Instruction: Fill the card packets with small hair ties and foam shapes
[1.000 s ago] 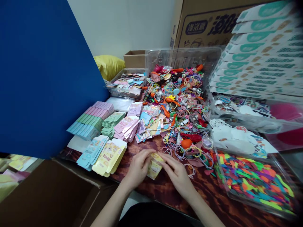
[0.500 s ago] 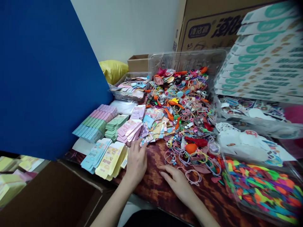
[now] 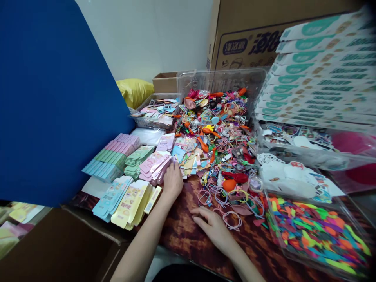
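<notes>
My left hand point(image 3: 172, 182) reaches to the right edge of the pink packets point(image 3: 153, 166). Its fingers are bent and close together around a small purple card point(image 3: 174, 159), mostly hidden behind them. Yellow flat packets point(image 3: 129, 203) and a small yellow box point(image 3: 152, 199) lie left of the wrist. Just right of the fingers is a loose heap of small coloured cards point(image 3: 192, 158). My right hand point(image 3: 211, 227) lies on the table with fingers loosely stretched and nothing held. Near its fingertips are pink hair ties point(image 3: 230, 221) at the edge of a heap of trinkets point(image 3: 223, 145).
Blue packets point(image 3: 113, 196), green packets point(image 3: 138, 160) and rows of small boxes point(image 3: 113, 154) stand left. To the right are a tub of colourful balloons point(image 3: 320, 235), bags of stickers point(image 3: 293, 176) and stacked white boxes point(image 3: 308, 78). An open carton point(image 3: 64, 246) sits lower left.
My left hand has moved forward beside the pink packets, and its fingers have closed at the purple card. The right hand rests in the same place. The view has shifted slightly.
</notes>
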`<state>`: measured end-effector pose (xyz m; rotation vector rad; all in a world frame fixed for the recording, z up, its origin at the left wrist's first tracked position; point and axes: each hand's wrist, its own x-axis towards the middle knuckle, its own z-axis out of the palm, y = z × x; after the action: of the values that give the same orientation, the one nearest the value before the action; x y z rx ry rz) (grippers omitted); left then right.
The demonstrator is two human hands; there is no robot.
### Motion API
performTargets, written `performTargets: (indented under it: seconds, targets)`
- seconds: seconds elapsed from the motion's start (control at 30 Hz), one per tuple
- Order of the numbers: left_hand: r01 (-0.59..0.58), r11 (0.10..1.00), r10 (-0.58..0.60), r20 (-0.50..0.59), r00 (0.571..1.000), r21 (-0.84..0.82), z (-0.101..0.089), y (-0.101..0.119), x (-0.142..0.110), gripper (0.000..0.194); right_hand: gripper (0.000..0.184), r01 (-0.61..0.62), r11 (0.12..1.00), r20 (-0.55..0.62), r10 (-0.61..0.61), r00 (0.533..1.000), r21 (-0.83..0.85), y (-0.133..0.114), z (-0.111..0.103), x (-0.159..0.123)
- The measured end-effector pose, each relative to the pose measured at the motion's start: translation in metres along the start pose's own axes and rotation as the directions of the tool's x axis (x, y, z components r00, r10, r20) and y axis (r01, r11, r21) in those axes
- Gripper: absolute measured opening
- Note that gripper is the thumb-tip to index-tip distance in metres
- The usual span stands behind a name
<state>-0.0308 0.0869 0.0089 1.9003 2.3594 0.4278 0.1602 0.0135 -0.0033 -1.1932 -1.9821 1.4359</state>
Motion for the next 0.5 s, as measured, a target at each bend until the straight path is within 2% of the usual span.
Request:
performTargets:
  seconds: [0.13,0.3,0.5]
  targets:
    - [0.007,1.0,-0.006,0.029,1.0,-0.026,-0.007,0.002,-0.002,0.042,0.025,0.015,0.997,0.029,-0.013,0.999,-0.076,-0.001,0.001,0.003]
    - [-0.011,0.996,0.019,0.096,0.995,-0.085,-0.027,0.004,0.0,0.031,0.027,0.031,0.99,0.061,-0.023,0.998,-0.134,0.006,0.004,0.007]
    - [-0.077,0.964,0.11,0.118,0.987,-0.253,-0.058,-0.005,-0.022,0.032,0.026,0.029,0.994,0.116,-0.016,0.993,-0.109,0.006,0.001,0.011]
